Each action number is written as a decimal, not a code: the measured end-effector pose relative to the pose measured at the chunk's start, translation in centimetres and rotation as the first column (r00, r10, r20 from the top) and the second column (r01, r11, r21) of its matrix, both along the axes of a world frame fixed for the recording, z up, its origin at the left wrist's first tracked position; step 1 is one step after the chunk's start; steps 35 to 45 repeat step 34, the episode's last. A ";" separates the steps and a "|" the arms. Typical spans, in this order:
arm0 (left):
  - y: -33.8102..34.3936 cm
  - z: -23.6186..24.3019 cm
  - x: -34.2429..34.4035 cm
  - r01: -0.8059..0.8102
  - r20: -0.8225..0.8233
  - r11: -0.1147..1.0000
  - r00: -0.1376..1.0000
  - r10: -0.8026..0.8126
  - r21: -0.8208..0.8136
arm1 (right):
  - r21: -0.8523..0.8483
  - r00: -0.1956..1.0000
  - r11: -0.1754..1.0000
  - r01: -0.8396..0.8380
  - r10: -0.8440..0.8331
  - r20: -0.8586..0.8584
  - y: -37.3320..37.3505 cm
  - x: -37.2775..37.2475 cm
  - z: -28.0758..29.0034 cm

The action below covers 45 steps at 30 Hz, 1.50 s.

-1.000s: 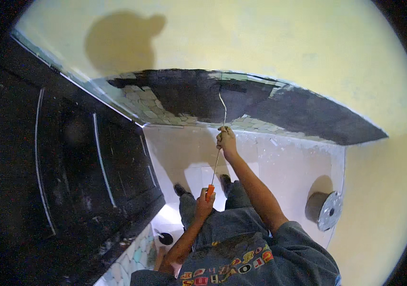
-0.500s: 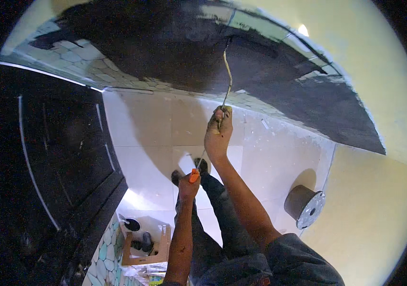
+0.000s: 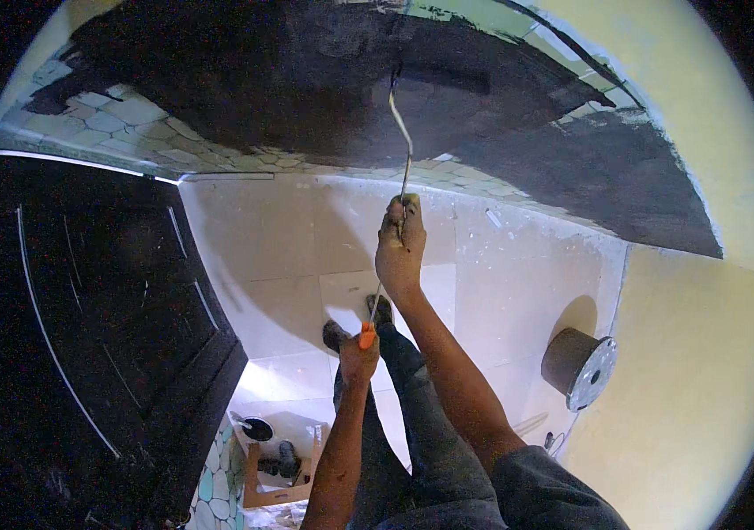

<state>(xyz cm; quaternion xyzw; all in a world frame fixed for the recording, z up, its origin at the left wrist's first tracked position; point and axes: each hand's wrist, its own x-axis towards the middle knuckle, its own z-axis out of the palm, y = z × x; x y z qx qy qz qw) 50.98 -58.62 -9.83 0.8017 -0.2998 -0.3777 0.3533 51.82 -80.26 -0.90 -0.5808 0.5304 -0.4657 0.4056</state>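
Note:
Both my hands hold a long-framed paint roller. Its pale, bent metal rod (image 3: pixel 408 150) rises toward the wall, and the dark roller head (image 3: pixel 443 79) lies against the dark coating, hard to make out there. My right hand (image 3: pixel 401 247), fingers stained dark, is closed round the rod partway up. Lower down, my left hand (image 3: pixel 358 360) grips the orange handle (image 3: pixel 366 335). Dark grey coating (image 3: pixel 262 97) covers most of the wall's lower band. Stone-patterned surface (image 3: pixel 134 110) shows through along its left and bottom edges.
A dark panelled door (image 3: pixel 112 300) stands at left. A grey spool-like cylinder (image 3: pixel 569 360) lies on the tiled floor (image 3: pixel 280 230) by the yellow wall (image 3: pixel 686 353). Near my feet at lower left are a dark paint container (image 3: pixel 258 429) and an open cardboard box (image 3: pixel 280 495).
My view has shifted a little. The roller head sits slightly farther left and lower on the wall. Both hands keep their grips.

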 end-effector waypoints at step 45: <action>-2.2 2.4 1.3 -0.053 -0.053 0.996 0.997 0.050 -0.065 | 0.143 0.986 0.990 -0.020 -0.004 0.168 -1.1 1.1 7.7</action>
